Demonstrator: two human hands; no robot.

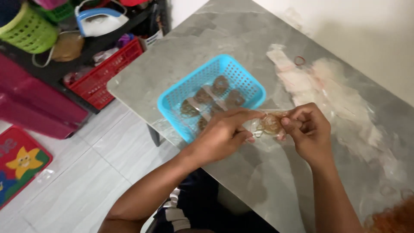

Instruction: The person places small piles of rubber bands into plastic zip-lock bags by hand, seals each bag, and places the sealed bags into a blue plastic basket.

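My left hand and my right hand both grip a small clear plastic packet with something brown inside, held just above the grey marble table. My fingertips pinch the packet at its two ends. Right behind my left hand stands a light blue perforated basket that holds several similar brown-filled clear packets.
A spread of empty clear plastic bags lies along the table's right side, with a red rubber band at its far end. Beyond the table's left edge stand a red crate, a green basket and a pink bin. A colourful mat lies on the tiled floor.
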